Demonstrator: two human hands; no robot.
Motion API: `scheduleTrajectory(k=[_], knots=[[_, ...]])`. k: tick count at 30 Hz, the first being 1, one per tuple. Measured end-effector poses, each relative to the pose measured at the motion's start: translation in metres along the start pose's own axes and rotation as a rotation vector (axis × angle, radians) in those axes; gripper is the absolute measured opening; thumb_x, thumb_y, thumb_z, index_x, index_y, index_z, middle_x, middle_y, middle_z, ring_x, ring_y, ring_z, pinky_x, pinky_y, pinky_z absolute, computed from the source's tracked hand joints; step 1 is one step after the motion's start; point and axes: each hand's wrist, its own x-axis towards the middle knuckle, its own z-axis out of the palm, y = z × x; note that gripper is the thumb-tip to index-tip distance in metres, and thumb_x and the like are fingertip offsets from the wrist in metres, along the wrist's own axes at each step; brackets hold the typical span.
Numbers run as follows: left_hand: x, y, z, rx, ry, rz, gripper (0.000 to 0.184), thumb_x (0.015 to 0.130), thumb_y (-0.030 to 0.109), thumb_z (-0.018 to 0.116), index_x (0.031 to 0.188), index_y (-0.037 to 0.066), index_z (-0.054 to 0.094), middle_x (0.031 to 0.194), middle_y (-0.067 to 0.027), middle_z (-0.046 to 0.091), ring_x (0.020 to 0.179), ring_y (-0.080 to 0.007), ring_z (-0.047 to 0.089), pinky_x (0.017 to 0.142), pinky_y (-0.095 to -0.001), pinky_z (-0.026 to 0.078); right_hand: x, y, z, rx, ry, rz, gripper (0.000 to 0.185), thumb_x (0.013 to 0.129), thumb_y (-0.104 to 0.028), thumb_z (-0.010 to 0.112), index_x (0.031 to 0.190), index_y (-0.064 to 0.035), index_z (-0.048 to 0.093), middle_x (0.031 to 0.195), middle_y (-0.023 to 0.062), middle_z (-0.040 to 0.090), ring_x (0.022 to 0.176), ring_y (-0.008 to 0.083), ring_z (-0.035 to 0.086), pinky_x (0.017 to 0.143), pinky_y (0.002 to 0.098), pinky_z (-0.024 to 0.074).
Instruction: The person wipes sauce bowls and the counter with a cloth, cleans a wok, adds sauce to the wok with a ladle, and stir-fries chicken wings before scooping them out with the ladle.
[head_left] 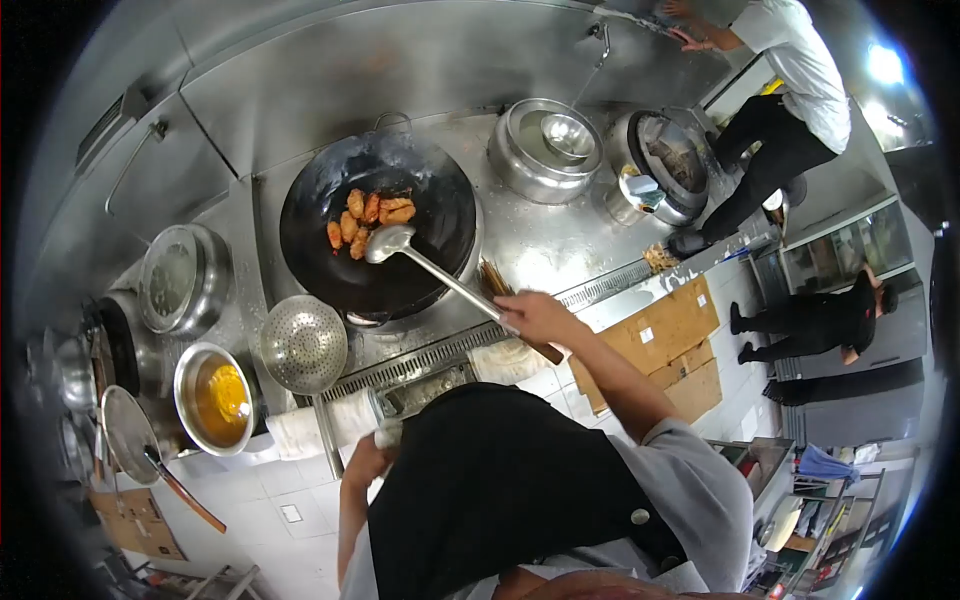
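My right hand is closed around the handle of a metal ladle, whose bowl rests among several browned, sauce-coated food pieces. They lie in a large black wok on the steel range. A short brush of thin bristles is beside the handle, near that hand. Low at the front edge, my left hand is closed on what looks like a white cloth; some of its fingers are hidden. Just left of it, a perforated strainer lies with its handle pointing toward me.
A bowl of yellow oil and a lidded pot stand left. Right of the wok is a water pot holding a small bowl. A person in a white shirt works farther right; another in black is behind. Cardboard covers floor.
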Motion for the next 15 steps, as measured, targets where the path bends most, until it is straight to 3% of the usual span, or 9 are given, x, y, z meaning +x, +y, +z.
scheduleTrajectory(k=[2,3,4,5,6,8,9,11,15], knots=[[-0.013,-0.017,0.007,0.319,-0.04,-0.338,0.034,0.089,0.024,0.07,0.115,0.002,0.07,0.095,-0.0135,0.075,0.094,-0.0262,0.071,0.082,-0.0379,0.054,0.029,0.052,-0.016,0.086,0.069,0.005,0.044,0.095,-0.034,0.068,0.133,-0.0128,0.068,0.103,0.0187,0.07,0.091,0.034,0.071,0.082,0.0424,0.0551],[-0.022,-0.031,0.018,0.386,-0.025,-0.433,0.034,0.089,0.024,0.07,0.115,0.002,0.07,0.095,-0.0135,0.075,0.094,-0.0262,0.072,0.082,-0.0379,0.054,0.044,0.073,-0.031,0.241,0.019,0.161,0.041,0.095,-0.032,0.068,0.131,-0.011,0.069,0.102,0.0156,0.071,0.086,0.0285,0.072,0.075,0.0405,0.0557],[-0.038,-0.048,0.033,0.385,0.023,-0.494,0.034,0.089,0.024,0.07,0.115,0.002,0.07,0.095,-0.0135,0.075,0.094,-0.0262,0.072,0.082,-0.038,0.054,0.064,0.1,-0.053,0.393,-0.038,0.317,0.039,0.096,-0.029,0.067,0.129,-0.0091,0.069,0.101,0.0125,0.073,0.081,0.0229,0.073,0.069,0.0387,0.0563],[-0.055,-0.058,0.055,0.376,0.069,-0.578,0.034,0.089,0.024,0.07,0.115,0.002,0.07,0.095,-0.0136,0.075,0.094,-0.0263,0.072,0.082,-0.038,0.054,0.106,0.187,-0.073,0.729,0.071,0.361,0.034,0.094,-0.022,0.065,0.122,-0.0048,0.071,0.096,0.0081,0.074,0.074,0.0162,0.072,0.056,0.0342,0.0539],[-0.071,-0.069,0.072,0.353,0.111,-0.643,0.034,0.089,0.024,0.07,0.115,0.002,0.07,0.095,-0.0136,0.075,0.094,-0.0263,0.072,0.082,-0.038,0.054,0.134,0.222,-0.087,0.654,0.127,0.445,0.032,0.09,-0.019,0.065,0.117,-0.0029,0.072,0.091,0.0072,0.073,0.071,0.0172,0.072,0.052,0.0318,0.0527],[-0.093,-0.076,0.109,0.295,0.182,-0.779,0.034,0.089,0.024,0.07,0.115,0.002,0.07,0.095,-0.0137,0.075,0.094,-0.0263,0.072,0.082,-0.0381,0.054,0.193,0.302,-0.104,0.496,0.316,0.359,0.028,0.089,-0.018,0.063,0.109,-0.0009,0.073,0.082,0.011,0.073,0.065,0.0184,0.073,0.059,0.0341,0.0561],[-0.1,-0.075,0.124,0.268,0.2,-0.836,0.034,0.089,0.024,0.07,0.115,0.002,0.07,0.095,-0.0137,0.075,0.094,-0.0264,0.072,0.082,-0.0381,0.054,0.218,0.324,-0.116,0.406,0.344,0.32,0.026,0.089,-0.017,0.063,0.107,-0.0035,0.074,0.084,0.0154,0.075,0.073,0.0257,0.076,0.07,0.0391,0.0587],[-0.111,-0.066,0.152,0.21,0.235,-0.937,0.034,0.089,0.024,0.07,0.115,0.002,0.07,0.095,-0.0138,0.075,0.094,-0.0264,0.072,0.082,-0.0381,0.054,0.262,0.341,-0.133,0.116,0.418,0.324,0.026,0.088,-0.019,0.062,0.107,-0.0073,0.076,0.093,0.0182,0.076,0.087,0.0343,0.075,0.08,0.0464,0.0582],[-0.117,-0.044,0.189,0.11,0.29,-1.047,0.034,0.089,0.024,0.07,0.115,0.002,0.07,0.094,-0.014,0.075,0.094,-0.0265,0.072,0.082,-0.0382,0.054,0.306,0.349,-0.14,-0.147,0.598,0.153,0.028,0.09,-0.023,0.062,0.11,-0.01,0.076,0.105,0.0191,0.075,0.099,0.041,0.072,0.089,0.051,0.0558]])
